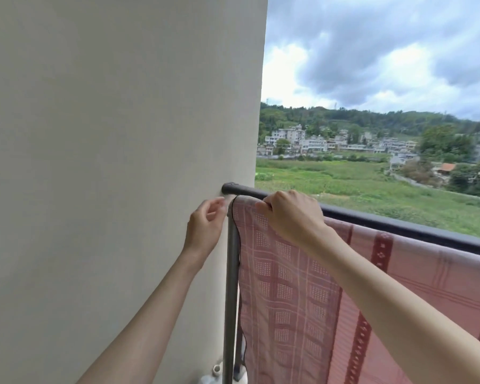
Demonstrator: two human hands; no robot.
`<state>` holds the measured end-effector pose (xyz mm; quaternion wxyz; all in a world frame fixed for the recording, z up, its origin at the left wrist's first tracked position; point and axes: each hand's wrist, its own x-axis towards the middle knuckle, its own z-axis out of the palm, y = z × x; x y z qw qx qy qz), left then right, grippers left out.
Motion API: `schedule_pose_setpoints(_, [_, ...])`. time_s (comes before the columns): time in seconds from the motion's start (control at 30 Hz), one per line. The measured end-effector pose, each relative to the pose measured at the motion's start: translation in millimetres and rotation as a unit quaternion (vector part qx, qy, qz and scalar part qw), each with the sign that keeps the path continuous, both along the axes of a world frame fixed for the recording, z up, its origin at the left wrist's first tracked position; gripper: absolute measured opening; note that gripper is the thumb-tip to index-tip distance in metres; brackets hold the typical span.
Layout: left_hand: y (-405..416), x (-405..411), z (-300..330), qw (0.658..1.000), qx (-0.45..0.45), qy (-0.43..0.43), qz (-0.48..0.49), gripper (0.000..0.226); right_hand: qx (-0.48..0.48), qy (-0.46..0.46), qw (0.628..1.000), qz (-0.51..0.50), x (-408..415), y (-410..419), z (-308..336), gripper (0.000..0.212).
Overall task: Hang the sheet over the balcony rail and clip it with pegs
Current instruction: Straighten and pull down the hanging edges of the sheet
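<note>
— What takes up the most room in front of you?

— The pale wall fills the whole left half of the frame. Where it ends, the right half is open air over fields and houses.

— And where is your sheet?

— The pink patterned sheet hangs over the dark balcony rail and fills the lower right. Its long axis follows the rail, which runs from the wall at centre down toward the right edge of the frame. The sheet's left edge drops straight down just beside the grey upright post, with only a thin gap between them.

— How tight is that corner?

— Very. A short bare stretch of rail shows between the wall and the sheet's top corner.

— Your hands?

— Your right hand sits on the rail at centre, fingers curled and gripping the sheet's top edge near that corner. Your left hand hovers between wall and post, fingers loosely curled, thumb and fingertips nearly together; you cannot tell whether it pinches anything.
</note>
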<state>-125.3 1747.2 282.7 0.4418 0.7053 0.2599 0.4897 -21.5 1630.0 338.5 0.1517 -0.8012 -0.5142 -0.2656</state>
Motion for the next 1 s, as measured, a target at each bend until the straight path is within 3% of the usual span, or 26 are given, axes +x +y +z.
schedule_pose_setpoints(0.07, [14, 15, 12, 0.997, -0.037, 0.002, -0.074, 0.031, 0.01, 0.017, 1.0, 0.007, -1, 10, 0, 0.041])
schedule_pose_setpoints(0.17, [23, 27, 18, 0.984, -0.066, -0.053, -0.157, 0.021, 0.033, 0.009, 0.999, 0.001, -3, 14, 0, 0.041])
schedule_pose_setpoints(0.37, [44, 34, 24, 0.994, 0.019, -0.065, -0.091, 0.017, 0.08, -0.031, 0.996, -0.02, -14, 29, -5, 0.04])
schedule_pose_setpoints(0.6, [70, 12, 37, 0.989, 0.056, -0.117, -0.065, 0.016, 0.15, -0.084, 0.985, 0.019, -29, 55, 2, 0.038])
schedule_pose_setpoints(0.73, [70, 11, 8, 0.982, -0.049, -0.104, -0.149, 0.02, 0.065, -0.059, 0.996, -0.025, -25, 62, -15, 0.035])
schedule_pose_setpoints(0.83, [64, 6, -12, 0.95, -0.123, -0.085, -0.274, 0.037, 0.108, -0.049, 0.993, -0.008, -23, 60, -33, 0.032])
schedule_pose_setpoints(1.0, [56, -4, -60, 0.951, -0.087, -0.009, -0.298, 0.021, 0.142, -0.115, 0.983, -0.003, -23, 45, -78, 0.034])
